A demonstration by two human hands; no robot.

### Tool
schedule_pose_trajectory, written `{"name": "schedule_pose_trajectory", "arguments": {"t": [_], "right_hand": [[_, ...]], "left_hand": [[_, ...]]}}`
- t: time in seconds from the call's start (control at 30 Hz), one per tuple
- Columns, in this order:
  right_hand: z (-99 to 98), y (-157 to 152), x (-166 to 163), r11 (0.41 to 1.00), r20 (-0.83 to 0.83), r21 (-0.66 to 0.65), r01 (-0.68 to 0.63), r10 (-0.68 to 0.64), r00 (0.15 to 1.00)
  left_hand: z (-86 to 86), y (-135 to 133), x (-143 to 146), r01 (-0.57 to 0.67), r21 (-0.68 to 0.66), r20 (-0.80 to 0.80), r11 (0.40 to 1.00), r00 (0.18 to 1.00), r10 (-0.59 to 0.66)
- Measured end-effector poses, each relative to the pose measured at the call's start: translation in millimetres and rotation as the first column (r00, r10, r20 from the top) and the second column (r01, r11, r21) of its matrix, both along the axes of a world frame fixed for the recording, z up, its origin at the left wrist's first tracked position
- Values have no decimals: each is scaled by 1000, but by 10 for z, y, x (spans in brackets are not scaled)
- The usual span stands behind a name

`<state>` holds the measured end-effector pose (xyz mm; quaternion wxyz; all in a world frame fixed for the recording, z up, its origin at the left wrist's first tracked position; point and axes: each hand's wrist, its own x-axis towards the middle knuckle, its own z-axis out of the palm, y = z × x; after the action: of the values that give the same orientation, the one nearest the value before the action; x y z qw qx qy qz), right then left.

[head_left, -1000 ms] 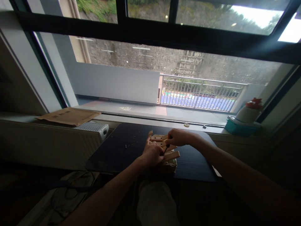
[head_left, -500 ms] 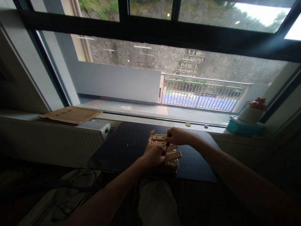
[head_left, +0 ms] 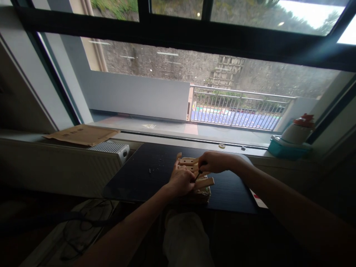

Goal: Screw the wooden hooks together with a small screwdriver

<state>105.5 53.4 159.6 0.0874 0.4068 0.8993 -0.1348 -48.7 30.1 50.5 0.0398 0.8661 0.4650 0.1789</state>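
Note:
On the dark table [head_left: 130, 180] rests a block-like base [head_left: 204, 196] carrying several pale wooden bars [head_left: 187, 162], some with dark holes. The front bar [head_left: 205, 183] sticks out to the right at a slant. My left hand [head_left: 182, 181] is closed over the left side of the bars, its thumb and finger close to the tool's tip. My right hand [head_left: 213, 162] grips a dark-handled screwdriver [head_left: 198, 174] from above, its shaft slanting down to the left. Where the tip meets the wood is hidden by my left fingers.
Small dark bits and a short pin [head_left: 150, 171] lie left of the base. A radiator [head_left: 83, 167] with a cardboard sheet [head_left: 83, 135] stands at left. On the sill are a tape roll [head_left: 221, 146] and a teal box [head_left: 289, 147] bearing a bottle [head_left: 297, 132].
My right hand has shifted slightly right and turned, so the screwdriver leans more. A red and white item now shows under my right forearm. My left hand stays on the bars.

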Motion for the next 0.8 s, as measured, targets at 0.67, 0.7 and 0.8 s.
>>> {"name": "schedule_pose_trajectory", "arguments": {"t": [0.67, 0.7, 0.8], "right_hand": [[31, 37, -44, 992, 90, 33, 119, -122, 988], [44, 21, -41, 994, 84, 32, 103, -105, 991], [73, -28, -69, 999, 67, 43, 28, -31, 997]], "left_hand": [[-38, 2, -24, 8, 6, 27, 1000, 1000, -8], [-34, 1, -25, 10, 6, 28, 1000, 1000, -10], [-23, -1, -22, 6, 3, 30, 1000, 1000, -6]]}}
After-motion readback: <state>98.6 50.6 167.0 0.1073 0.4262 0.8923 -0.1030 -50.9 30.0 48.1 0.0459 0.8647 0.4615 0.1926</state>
